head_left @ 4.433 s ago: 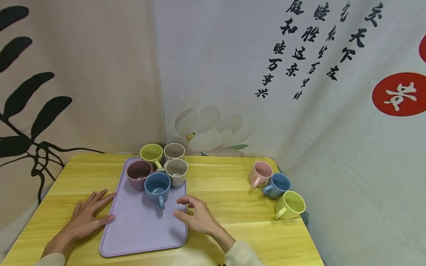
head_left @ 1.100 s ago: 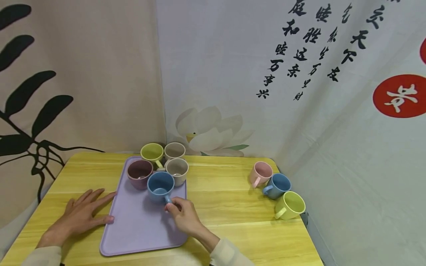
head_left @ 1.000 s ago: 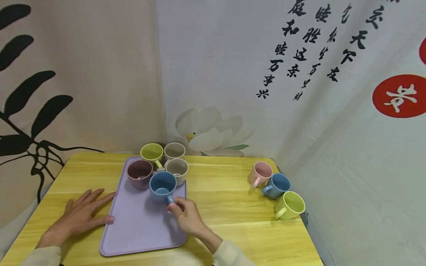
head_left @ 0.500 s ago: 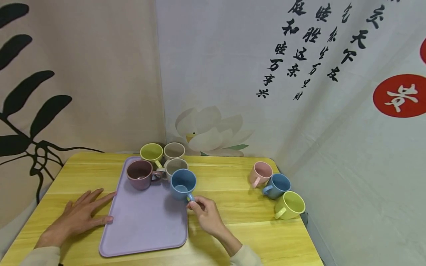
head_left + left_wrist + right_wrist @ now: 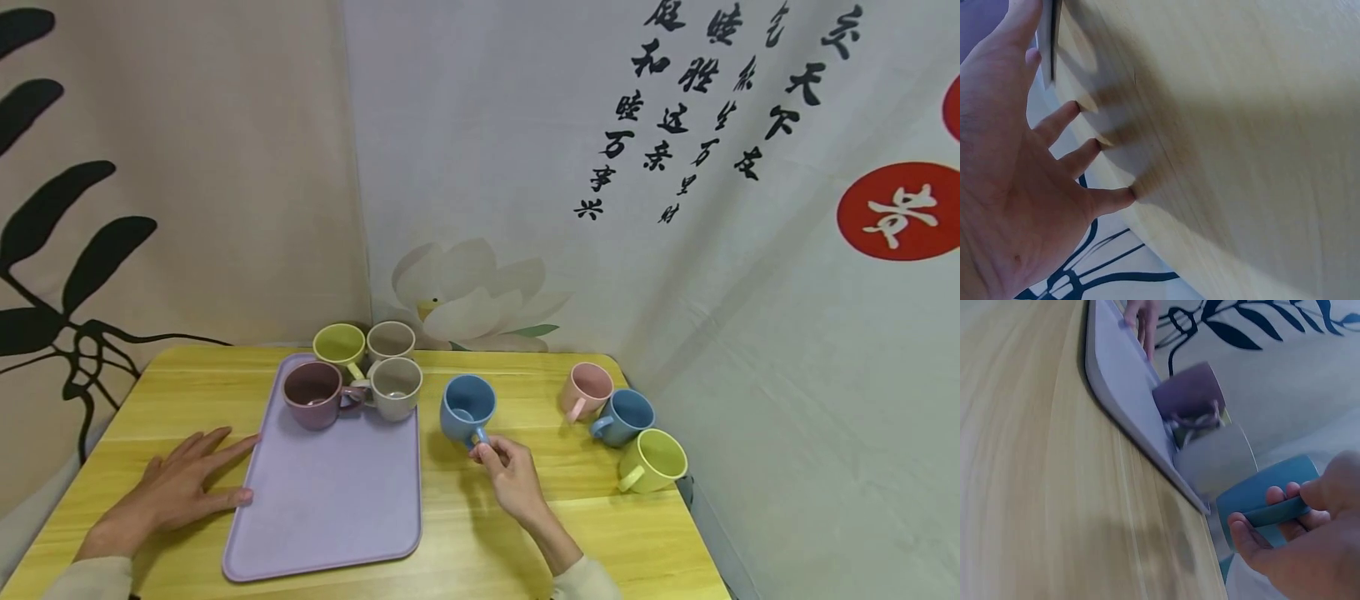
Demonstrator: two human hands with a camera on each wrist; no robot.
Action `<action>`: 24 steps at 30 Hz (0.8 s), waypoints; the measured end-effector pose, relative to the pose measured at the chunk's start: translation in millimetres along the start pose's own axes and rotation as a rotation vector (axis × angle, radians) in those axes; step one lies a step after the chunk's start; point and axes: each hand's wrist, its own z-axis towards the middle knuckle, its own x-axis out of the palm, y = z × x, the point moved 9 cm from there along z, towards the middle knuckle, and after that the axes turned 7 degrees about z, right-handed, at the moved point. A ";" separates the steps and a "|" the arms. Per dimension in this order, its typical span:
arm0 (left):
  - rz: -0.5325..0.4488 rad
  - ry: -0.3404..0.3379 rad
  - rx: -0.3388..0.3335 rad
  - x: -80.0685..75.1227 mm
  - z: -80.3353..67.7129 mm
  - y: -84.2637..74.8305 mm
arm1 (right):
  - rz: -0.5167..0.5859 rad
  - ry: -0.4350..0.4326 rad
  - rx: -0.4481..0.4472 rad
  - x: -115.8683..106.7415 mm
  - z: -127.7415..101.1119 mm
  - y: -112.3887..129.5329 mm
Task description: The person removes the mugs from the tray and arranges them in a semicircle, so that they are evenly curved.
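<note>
My right hand [image 5: 512, 481] pinches the handle of a blue mug [image 5: 467, 408], held above the table to the right of the tray. In the right wrist view the fingers wrap the handle of that blue mug [image 5: 1266, 494]. My left hand [image 5: 171, 493] lies spread on the table, its thumb and index finger touching the left edge of the lilac tray [image 5: 322, 508]. A purple mug [image 5: 312, 398] and a beige mug [image 5: 396, 390] stand on the tray's far part. Behind them are a yellow-green mug [image 5: 339, 346] and another beige mug [image 5: 391, 342]; their bases are hidden.
At the table's right side stand a pink mug [image 5: 587, 390], a second blue mug [image 5: 624, 417] and a second yellow-green mug [image 5: 652, 461], close together. Printed cloth [image 5: 495, 167] hangs behind the wooden table [image 5: 480, 550].
My right hand has taken the blue mug by its handle, lifted it off the tray and carried it right, past the tray's edge. My left hand has stayed at the tray's left edge.
</note>
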 end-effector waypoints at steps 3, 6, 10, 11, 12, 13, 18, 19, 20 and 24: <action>0.003 -0.008 0.009 -0.5 -1.0 -0.8 | -0.002 -0.042 -0.011 -14.3 2.3 -2.6; 0.001 -0.013 0.016 -1.3 -2.0 -1.7 | -0.004 -0.091 -0.022 -28.1 4.9 -4.8; -0.005 -0.019 0.022 -2.7 -2.2 -2.3 | 0.009 -0.156 -0.029 -44.5 9.0 -7.7; -0.005 -0.021 0.023 -2.9 -2.2 -2.1 | 0.011 -0.172 -0.029 -48.2 10.3 -8.5; -0.004 -0.024 0.025 -3.1 -2.2 -1.9 | 0.014 -0.185 -0.031 -52.0 11.7 -9.1; -0.004 -0.025 0.026 -3.1 -2.3 -1.8 | 0.015 -0.197 -0.031 -55.5 12.9 -10.0; -0.005 -0.030 0.032 -1.5 -3.2 -1.7 | -0.010 -0.267 -0.034 -73.2 19.7 -14.7; -0.006 -0.029 0.030 -1.0 -3.4 -1.6 | -0.014 -0.280 -0.037 -76.2 21.1 -15.3; -0.007 -0.029 0.030 -0.6 -3.6 -1.6 | -0.022 -0.293 -0.040 -78.9 22.6 -16.0; -0.011 -0.029 0.026 0.4 -4.2 -0.9 | -0.034 -0.344 -0.038 -88.6 28.4 -18.7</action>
